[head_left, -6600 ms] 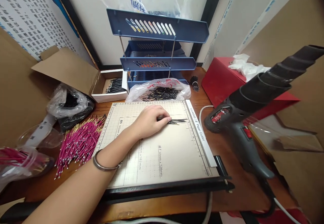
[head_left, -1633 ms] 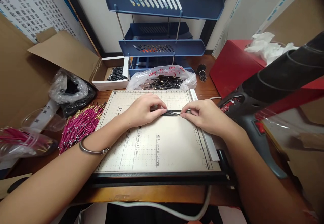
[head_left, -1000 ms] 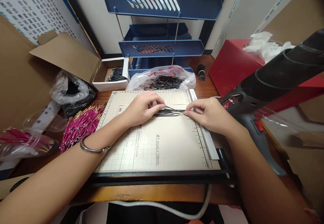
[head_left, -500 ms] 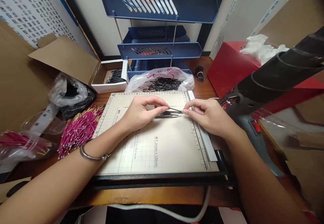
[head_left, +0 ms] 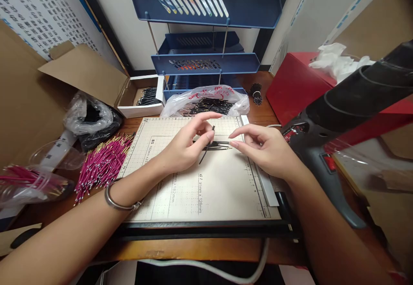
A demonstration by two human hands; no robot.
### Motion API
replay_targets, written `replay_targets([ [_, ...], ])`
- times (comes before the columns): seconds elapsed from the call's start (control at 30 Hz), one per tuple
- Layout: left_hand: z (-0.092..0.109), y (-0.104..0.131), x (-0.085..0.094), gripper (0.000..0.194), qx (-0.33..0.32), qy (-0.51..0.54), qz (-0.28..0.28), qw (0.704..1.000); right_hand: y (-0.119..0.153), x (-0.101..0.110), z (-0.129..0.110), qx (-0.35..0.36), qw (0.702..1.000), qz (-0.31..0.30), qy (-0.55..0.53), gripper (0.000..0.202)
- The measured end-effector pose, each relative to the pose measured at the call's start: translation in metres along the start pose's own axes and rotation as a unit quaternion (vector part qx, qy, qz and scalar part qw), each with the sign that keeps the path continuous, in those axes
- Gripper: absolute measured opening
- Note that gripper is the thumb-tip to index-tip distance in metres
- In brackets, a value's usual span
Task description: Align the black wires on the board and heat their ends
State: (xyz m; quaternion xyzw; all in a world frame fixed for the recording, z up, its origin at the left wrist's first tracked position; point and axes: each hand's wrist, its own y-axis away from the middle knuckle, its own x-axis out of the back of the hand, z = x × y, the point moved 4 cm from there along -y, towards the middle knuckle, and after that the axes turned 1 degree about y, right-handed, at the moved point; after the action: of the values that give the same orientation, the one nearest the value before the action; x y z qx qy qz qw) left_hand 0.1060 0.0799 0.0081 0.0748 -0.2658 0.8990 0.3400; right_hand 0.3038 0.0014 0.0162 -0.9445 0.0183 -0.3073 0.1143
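Above the paper cutter's gridded board [head_left: 226, 190], my left hand [head_left: 190, 143] pinches one thin black wire piece [head_left: 204, 154], which slants down toward me. Several more short black wire pieces [head_left: 221, 145] with gold-coloured tips lie side by side on the board, behind and between my hands. My right hand [head_left: 263, 147] is beside their right ends, thumb and forefinger apart, with nothing seen between them. The white guide strip [head_left: 269, 190] of the cutter runs beneath my right hand. Part of the loose row is hidden by my left fingers.
Behind the board, a clear plastic bag [head_left: 174, 104] holds many black pieces, in front of a blue tiered rack [head_left: 206, 63]. A white box [head_left: 140, 111] and a magenta wire pile [head_left: 103, 160] are at left. At right are a red box [head_left: 287, 76] and a black-grey tool [head_left: 332, 182].
My right fingers have let go of the wire piece and opened. The piece, held nearly level between both hands before, now tilts downward in my left fingers alone.
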Motion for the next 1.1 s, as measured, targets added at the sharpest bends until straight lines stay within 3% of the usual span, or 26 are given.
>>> replay_targets([
  [0.13,0.004,0.003,-0.01,0.051,0.044,0.032,-0.074,0.996,0.0,-0.004,-0.004,0.002,0.999,-0.009,-0.031,0.028],
  [0.23,0.006,0.004,-0.012,0.053,0.051,0.042,-0.089,0.994,0.0,-0.005,-0.007,0.012,0.999,-0.028,-0.032,0.023],
  [0.37,0.007,0.002,-0.01,0.038,0.038,0.012,-0.073,0.997,0.0,-0.003,-0.01,0.024,0.999,-0.031,-0.025,0.018],
  [0.5,0.011,0.0,-0.008,0.013,0.008,-0.087,-0.059,0.994,0.0,0.001,-0.009,0.005,1.0,0.003,-0.028,0.02],
  [0.6,0.015,0.001,-0.009,0.021,-0.003,-0.142,-0.053,0.988,0.002,0.002,-0.01,0.004,0.999,0.028,-0.014,0.02],
  [0.8,0.019,0.002,-0.013,0.021,0.007,-0.13,-0.016,0.991,0.007,0.0,-0.016,-0.001,0.998,0.055,0.015,0.025],
  [0.97,0.018,0.003,-0.014,0.019,0.015,-0.108,0.009,0.994,0.009,-0.005,-0.024,0.056,0.997,0.011,0.053,0.03],
  [1.1,0.017,0.003,-0.015,0.02,0.009,-0.114,0.004,0.993,0.009,-0.003,-0.025,0.047,0.996,-0.02,0.071,0.03],
])
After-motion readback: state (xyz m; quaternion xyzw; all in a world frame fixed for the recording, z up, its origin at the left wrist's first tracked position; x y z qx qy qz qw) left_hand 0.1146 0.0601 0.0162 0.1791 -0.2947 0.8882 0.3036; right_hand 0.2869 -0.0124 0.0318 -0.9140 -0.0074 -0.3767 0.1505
